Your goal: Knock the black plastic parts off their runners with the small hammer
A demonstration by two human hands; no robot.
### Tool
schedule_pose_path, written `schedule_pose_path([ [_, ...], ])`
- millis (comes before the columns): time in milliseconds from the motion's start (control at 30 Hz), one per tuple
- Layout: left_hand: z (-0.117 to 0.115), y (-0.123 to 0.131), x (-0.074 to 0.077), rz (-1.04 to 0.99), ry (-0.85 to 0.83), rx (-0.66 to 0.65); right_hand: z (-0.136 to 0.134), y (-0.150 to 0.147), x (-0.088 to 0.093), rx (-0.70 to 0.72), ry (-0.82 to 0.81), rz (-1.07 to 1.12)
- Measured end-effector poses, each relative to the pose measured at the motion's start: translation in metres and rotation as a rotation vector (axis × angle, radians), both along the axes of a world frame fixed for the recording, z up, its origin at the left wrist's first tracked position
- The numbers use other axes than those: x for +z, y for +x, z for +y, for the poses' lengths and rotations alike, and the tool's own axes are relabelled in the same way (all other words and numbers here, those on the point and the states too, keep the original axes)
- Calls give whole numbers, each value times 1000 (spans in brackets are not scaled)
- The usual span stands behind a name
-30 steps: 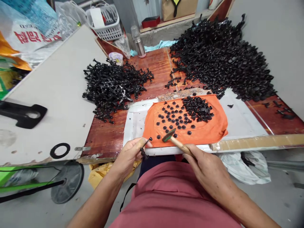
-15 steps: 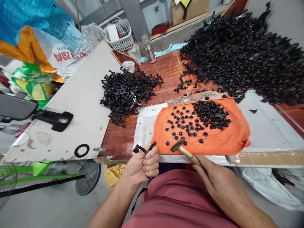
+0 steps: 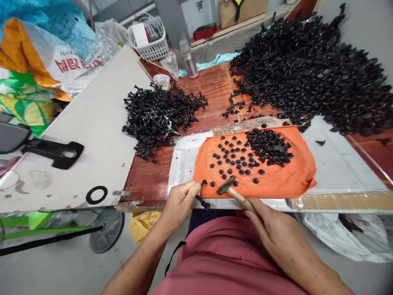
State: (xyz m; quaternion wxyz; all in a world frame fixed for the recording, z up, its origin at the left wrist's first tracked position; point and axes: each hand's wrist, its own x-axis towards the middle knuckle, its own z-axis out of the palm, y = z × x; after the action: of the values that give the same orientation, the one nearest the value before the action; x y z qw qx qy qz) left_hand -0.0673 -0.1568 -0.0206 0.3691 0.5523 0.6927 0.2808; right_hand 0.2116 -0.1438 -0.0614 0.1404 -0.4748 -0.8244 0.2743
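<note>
My left hand (image 3: 181,201) is closed around a black piece (image 3: 203,201) with knobbed ends, held at the front edge of an orange cloth (image 3: 267,187). In my right hand (image 3: 267,223) is the wooden handle of a small hammer (image 3: 226,185), its green-and-dark head hovering over or resting on the cloth's near edge; I cannot tell which. Small round black caps (image 3: 238,166) with raised centres stand spread over the cloth. Behind them lies a heap of similar black caps (image 3: 270,146).
A pile of black knobbed pieces (image 3: 161,116) lies at the left, a far larger black heap (image 3: 307,73) at the back right. A steel flask (image 3: 189,63) and a white basket (image 3: 152,43) stand at the back. A black ring (image 3: 96,195) lies on the pale board.
My left hand has turned over, and the black piece in it now points toward the right, nearer the hammer head. The right hand keeps its grip on the hammer. The view has shifted slightly.
</note>
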Motion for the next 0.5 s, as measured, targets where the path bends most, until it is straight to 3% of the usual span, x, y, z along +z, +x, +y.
schedule_pose_path([
  [200,-2,7,-13,102,30,-39,0,0,3,6,12,-20],
  [500,0,13,-10,198,39,-66,0,0,3,1,-33,-39],
])
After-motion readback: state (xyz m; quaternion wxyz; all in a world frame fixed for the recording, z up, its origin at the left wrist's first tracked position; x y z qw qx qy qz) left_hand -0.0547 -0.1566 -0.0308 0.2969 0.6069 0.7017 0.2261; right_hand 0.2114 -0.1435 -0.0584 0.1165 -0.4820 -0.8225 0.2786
